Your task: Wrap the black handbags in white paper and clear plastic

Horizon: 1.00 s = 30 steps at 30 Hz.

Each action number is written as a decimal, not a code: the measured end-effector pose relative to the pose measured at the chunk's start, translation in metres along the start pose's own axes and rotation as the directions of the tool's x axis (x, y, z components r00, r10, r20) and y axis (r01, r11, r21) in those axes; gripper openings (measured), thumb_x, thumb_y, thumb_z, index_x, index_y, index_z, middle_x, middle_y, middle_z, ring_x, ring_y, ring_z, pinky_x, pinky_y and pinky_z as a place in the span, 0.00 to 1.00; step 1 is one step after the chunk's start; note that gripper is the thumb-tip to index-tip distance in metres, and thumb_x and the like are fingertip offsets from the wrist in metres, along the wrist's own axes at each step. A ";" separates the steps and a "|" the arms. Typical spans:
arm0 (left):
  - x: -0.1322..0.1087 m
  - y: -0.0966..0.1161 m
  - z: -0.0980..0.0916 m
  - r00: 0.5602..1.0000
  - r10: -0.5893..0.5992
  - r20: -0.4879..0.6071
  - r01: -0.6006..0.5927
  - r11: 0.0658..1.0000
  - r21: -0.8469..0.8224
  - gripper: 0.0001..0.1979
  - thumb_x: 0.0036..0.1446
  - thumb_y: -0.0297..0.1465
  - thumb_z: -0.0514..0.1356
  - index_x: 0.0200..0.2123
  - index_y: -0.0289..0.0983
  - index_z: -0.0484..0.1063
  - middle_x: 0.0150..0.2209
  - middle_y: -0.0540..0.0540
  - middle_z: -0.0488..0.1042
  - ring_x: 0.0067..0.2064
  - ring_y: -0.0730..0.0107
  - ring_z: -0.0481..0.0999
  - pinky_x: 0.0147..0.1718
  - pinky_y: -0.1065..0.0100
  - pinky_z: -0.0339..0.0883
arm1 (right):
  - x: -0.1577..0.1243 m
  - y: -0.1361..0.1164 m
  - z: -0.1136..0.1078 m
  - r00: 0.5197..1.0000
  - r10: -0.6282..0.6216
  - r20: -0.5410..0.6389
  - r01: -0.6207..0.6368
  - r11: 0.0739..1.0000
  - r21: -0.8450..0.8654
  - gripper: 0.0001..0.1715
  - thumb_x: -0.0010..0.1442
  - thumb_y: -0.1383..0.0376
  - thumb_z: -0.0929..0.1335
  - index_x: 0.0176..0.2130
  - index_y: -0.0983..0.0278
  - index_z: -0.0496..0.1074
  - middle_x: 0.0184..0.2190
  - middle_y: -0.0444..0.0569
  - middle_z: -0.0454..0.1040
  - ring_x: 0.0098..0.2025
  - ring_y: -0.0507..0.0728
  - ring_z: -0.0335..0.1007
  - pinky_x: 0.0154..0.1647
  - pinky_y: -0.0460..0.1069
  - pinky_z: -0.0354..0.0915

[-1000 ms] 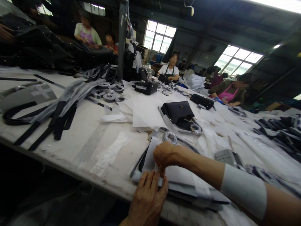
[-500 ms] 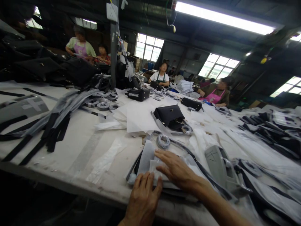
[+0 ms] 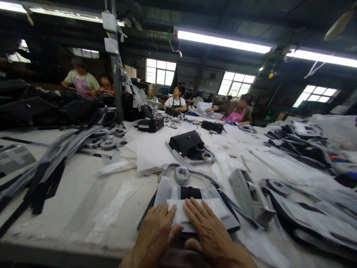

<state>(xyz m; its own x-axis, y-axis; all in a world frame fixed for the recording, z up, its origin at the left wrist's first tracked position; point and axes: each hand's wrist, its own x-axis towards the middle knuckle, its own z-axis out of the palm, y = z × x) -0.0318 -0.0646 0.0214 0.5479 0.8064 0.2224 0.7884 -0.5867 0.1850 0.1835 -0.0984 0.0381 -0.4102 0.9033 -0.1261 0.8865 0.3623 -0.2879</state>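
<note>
My left hand (image 3: 156,232) and my right hand (image 3: 208,230) lie flat side by side, fingers stretched out, pressing on a white folded paper sheet (image 3: 195,210). The sheet rests on a black handbag wrapped in clear plastic (image 3: 195,193) at the near edge of the table (image 3: 78,186). Neither hand grips anything. A coiled grey strap (image 3: 182,175) lies just beyond the bag.
A grey tape dispenser (image 3: 249,195) stands to the right of my hands. Another black handbag (image 3: 186,144) sits farther back on white paper. Black straps (image 3: 47,175) pile up at the left, wrapped bags (image 3: 301,149) at the right. Several people work at the far side.
My right hand swung from a pinch on the paper's left edge to lying flat beside my left hand. The camera tilted up and the bag now lies squarely before me.
</note>
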 end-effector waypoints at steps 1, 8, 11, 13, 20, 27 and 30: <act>0.010 0.004 -0.005 0.999 -0.002 0.048 0.001 1.000 0.020 0.11 0.62 0.36 0.62 0.47 0.40 0.76 0.39 0.43 0.77 0.41 0.55 0.77 0.42 0.57 0.70 | -0.002 0.001 0.006 1.000 0.007 -0.008 -0.007 1.000 0.012 0.51 0.60 0.46 0.70 0.71 0.61 0.48 0.72 0.53 0.44 0.73 0.66 0.36 0.72 0.66 0.37; 0.072 -0.006 0.007 0.989 0.147 0.001 -0.147 0.986 0.073 0.21 0.66 0.39 0.57 0.57 0.37 0.70 0.60 0.36 0.69 0.64 0.48 0.63 0.61 0.44 0.55 | -0.008 0.007 -0.033 0.998 0.065 -0.022 -0.058 0.974 0.217 0.42 0.69 0.44 0.58 0.70 0.64 0.49 0.71 0.54 0.45 0.73 0.63 0.38 0.72 0.63 0.39; 0.080 -0.030 0.025 0.993 0.054 0.105 -0.060 0.997 0.046 0.24 0.67 0.39 0.54 0.63 0.38 0.64 0.65 0.37 0.63 0.68 0.48 0.56 0.63 0.40 0.51 | -0.011 0.022 -0.039 0.985 0.151 -0.088 -0.136 0.979 0.154 0.41 0.69 0.44 0.59 0.69 0.66 0.53 0.70 0.57 0.48 0.72 0.66 0.41 0.71 0.66 0.39; 0.080 -0.038 0.031 0.986 0.000 0.164 -0.004 1.000 0.023 0.26 0.67 0.38 0.52 0.65 0.38 0.60 0.67 0.37 0.59 0.69 0.50 0.54 0.63 0.39 0.51 | -0.011 0.036 -0.026 0.981 0.166 -0.100 -0.159 0.984 0.080 0.42 0.67 0.43 0.61 0.68 0.66 0.57 0.69 0.58 0.51 0.71 0.70 0.45 0.70 0.69 0.41; 0.075 -0.031 0.027 0.960 -0.109 0.257 0.125 0.991 -0.047 0.28 0.68 0.40 0.48 0.68 0.36 0.55 0.68 0.34 0.55 0.70 0.52 0.51 0.64 0.36 0.45 | -0.009 0.081 0.048 0.935 0.024 -0.353 -0.048 0.997 -0.059 0.36 0.67 0.46 0.63 0.67 0.59 0.59 0.67 0.53 0.57 0.67 0.70 0.56 0.66 0.67 0.56; 0.078 -0.033 0.024 0.959 -0.116 0.259 0.135 0.989 -0.056 0.28 0.68 0.39 0.47 0.68 0.37 0.53 0.69 0.36 0.52 0.71 0.53 0.50 0.63 0.36 0.46 | -0.007 0.071 0.028 0.955 0.078 -0.286 -0.090 0.996 -0.028 0.38 0.67 0.44 0.61 0.67 0.61 0.59 0.67 0.54 0.55 0.68 0.69 0.53 0.68 0.66 0.53; 0.078 -0.032 0.022 0.963 -0.100 0.251 0.119 0.991 -0.061 0.29 0.68 0.39 0.48 0.69 0.40 0.51 0.70 0.36 0.51 0.71 0.52 0.49 0.63 0.35 0.45 | -0.010 0.053 0.011 0.965 0.158 -0.211 -0.158 0.987 0.015 0.40 0.68 0.43 0.58 0.67 0.64 0.58 0.68 0.55 0.53 0.70 0.68 0.49 0.69 0.68 0.47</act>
<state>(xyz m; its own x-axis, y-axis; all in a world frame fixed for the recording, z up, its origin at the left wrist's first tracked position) -0.0079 0.0188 0.0117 0.5189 0.8537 -0.0446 0.8293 -0.4901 0.2685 0.2326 -0.0907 0.0141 -0.2107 0.9770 0.0332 0.9369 0.2116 -0.2782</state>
